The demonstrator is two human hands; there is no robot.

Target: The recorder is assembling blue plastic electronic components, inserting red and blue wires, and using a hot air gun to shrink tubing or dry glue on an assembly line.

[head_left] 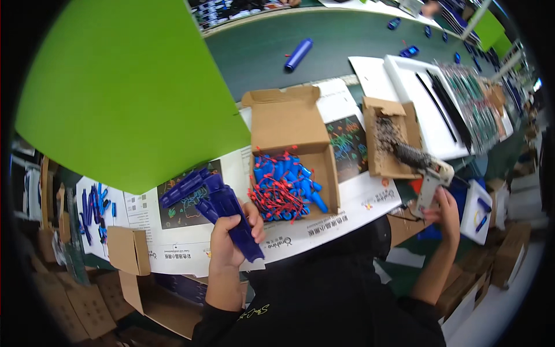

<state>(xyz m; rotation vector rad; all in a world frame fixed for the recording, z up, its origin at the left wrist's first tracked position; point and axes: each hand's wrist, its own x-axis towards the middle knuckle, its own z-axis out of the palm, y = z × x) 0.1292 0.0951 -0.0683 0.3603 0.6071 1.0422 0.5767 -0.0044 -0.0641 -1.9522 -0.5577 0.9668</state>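
My left hand [226, 240] is closed around a dark blue plastic housing shell [238, 222], thumb on top and fingers along its right side. More blue shells [188, 186] lie just beyond it on the printed sheet, partly overlapping it in view. My right hand [445, 215] has its fingers round the handle of a white glue gun [432, 180]. The gun's dark, crusted front end points left over a small cardboard tray [413, 124] with brownish residue inside. Between my hands, an open cardboard box [330, 173] holds many blue cylindrical batteries [295, 176] with red wires.
A tall green panel [127, 92] stands at the left. Beyond the table runs a green conveyor [254, 58] carrying a blue tube [299, 55]. A white foam tray [404, 75] with black strips sits at the right, beside stacked bagged circuit boards [474, 98]. Cardboard boxes [127, 251] crowd the lower left.
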